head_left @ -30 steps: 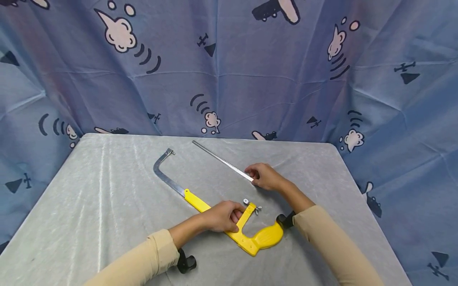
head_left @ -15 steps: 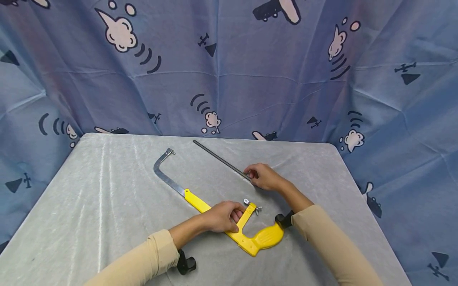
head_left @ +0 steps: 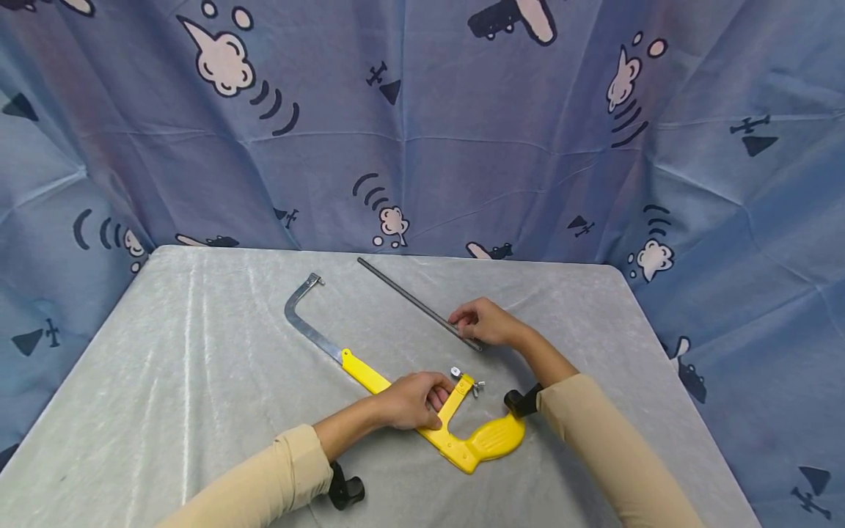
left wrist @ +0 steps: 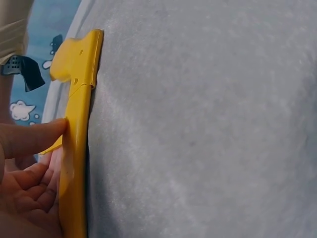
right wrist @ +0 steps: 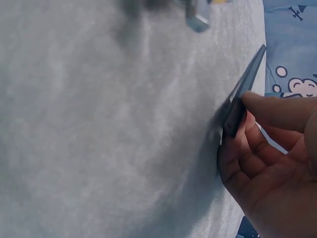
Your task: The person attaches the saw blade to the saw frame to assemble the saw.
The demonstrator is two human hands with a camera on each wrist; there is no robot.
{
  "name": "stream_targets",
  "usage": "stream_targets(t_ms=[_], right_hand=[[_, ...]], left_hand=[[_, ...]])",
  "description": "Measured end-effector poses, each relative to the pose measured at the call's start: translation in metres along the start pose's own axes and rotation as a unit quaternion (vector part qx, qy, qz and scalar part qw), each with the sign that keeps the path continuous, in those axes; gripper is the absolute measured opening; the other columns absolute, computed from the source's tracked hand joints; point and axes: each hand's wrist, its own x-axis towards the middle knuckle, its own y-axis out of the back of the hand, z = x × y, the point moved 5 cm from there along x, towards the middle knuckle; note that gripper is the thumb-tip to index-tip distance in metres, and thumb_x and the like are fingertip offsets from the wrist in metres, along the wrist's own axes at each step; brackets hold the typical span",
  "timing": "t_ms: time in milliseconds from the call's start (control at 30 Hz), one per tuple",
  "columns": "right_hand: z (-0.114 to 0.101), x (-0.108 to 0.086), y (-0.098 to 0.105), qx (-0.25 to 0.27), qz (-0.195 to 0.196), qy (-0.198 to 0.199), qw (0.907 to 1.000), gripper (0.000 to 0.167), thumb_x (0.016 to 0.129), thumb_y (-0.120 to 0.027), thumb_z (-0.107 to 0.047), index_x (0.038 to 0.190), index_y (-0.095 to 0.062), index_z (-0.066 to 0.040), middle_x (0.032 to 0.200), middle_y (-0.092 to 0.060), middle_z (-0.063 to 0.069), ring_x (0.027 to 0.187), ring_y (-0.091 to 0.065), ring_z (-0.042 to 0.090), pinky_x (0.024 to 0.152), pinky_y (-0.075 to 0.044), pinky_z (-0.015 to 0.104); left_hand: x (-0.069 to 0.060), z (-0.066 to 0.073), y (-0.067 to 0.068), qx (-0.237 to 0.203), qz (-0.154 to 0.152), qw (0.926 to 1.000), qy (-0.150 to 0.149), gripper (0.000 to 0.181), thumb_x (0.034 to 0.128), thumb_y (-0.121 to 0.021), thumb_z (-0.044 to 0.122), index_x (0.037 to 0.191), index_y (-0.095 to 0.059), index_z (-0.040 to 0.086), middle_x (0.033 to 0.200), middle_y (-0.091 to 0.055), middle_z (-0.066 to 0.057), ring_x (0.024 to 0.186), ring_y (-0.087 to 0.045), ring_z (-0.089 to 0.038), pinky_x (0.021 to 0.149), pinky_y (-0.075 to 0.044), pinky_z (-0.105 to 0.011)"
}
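Note:
A hacksaw frame (head_left: pixel 365 373), yellow with a grey metal bow, lies slantwise on the table in the head view. My left hand (head_left: pixel 411 400) grips it beside the upright post near the handle; the left wrist view shows the thumb against the yellow bar (left wrist: pixel 75 168). Behind the frame, my right hand (head_left: pixel 490 323) pinches a thin dark saw blade (head_left: pixel 403 292) near its close end, which sticks out past the fingers. In the right wrist view the thumb lies on the blade (right wrist: pixel 247 77), with fingers beneath. Blade and frame are apart, roughly parallel.
The table has a pale grey cloth (head_left: pixel 218 381). A blue patterned curtain (head_left: pixel 436 169) hangs behind its far edge. Near the post's top are a metal pin (head_left: pixel 455 372) and a wing nut (head_left: pixel 478 387). Black wrist mounts (head_left: pixel 346 491) project below both forearms.
The blade's visible side went from shiny silver to dark as it turned in my right fingers. Its near end now shows beyond them. My left hand and the hacksaw frame stayed put.

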Motion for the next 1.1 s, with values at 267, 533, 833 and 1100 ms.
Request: stream_targets(t_ms=[267, 533, 833, 1100], right_hand=[[0.0017, -0.0035, -0.0019, 0.052, -0.024, -0.053, 0.9969, 0.028, 0.093, -0.060, 0.004, 0.121, -0.064, 0.010, 0.102, -0.069, 0.016, 0.085, -0.059, 0.014, 0.074, -0.049, 0.025], [0.0022, -0.0041, -0.0056, 0.073, -0.032, -0.068, 0.9945, 0.028, 0.095, -0.059, 0.002, 0.122, -0.064, 0.009, 0.104, -0.069, 0.014, 0.086, -0.060, 0.011, 0.073, -0.049, 0.024], [0.0016, -0.0075, -0.0045, 0.130, -0.039, -0.062, 0.9888, 0.034, 0.097, -0.060, -0.005, 0.129, -0.061, 0.007, 0.115, -0.067, 0.016, 0.084, -0.057, 0.012, 0.073, -0.048, 0.027], [0.0028, -0.0081, -0.0066, 0.171, -0.038, -0.068, 0.9822, 0.033, 0.096, -0.061, -0.004, 0.127, -0.062, 0.006, 0.103, -0.068, 0.007, 0.081, -0.056, 0.012, 0.070, -0.047, 0.025]], left_hand=[[-0.0005, 0.0003, 0.0000, 0.006, 0.009, 0.9998, -0.014, 0.041, 0.0766, -0.076, -0.008, 0.114, -0.063, 0.001, 0.089, -0.059, 0.000, 0.082, -0.056, -0.010, 0.074, -0.047, -0.022], [0.0007, 0.0007, -0.0004, 0.019, 0.029, 0.9989, -0.032, 0.036, 0.0774, -0.078, -0.004, 0.111, -0.065, 0.002, 0.088, -0.062, 0.003, 0.081, -0.058, -0.008, 0.074, -0.047, -0.020], [0.0001, 0.0013, -0.0021, 0.022, 0.047, 0.9985, -0.017, 0.035, 0.0786, -0.079, -0.002, 0.111, -0.065, 0.003, 0.088, -0.060, 0.003, 0.080, -0.055, -0.007, 0.075, -0.046, -0.022], [-0.0004, 0.0015, -0.0013, 0.030, 0.052, 0.9979, -0.026, 0.035, 0.0786, -0.078, -0.001, 0.110, -0.065, 0.003, 0.088, -0.061, 0.004, 0.080, -0.057, -0.008, 0.075, -0.046, -0.021]])
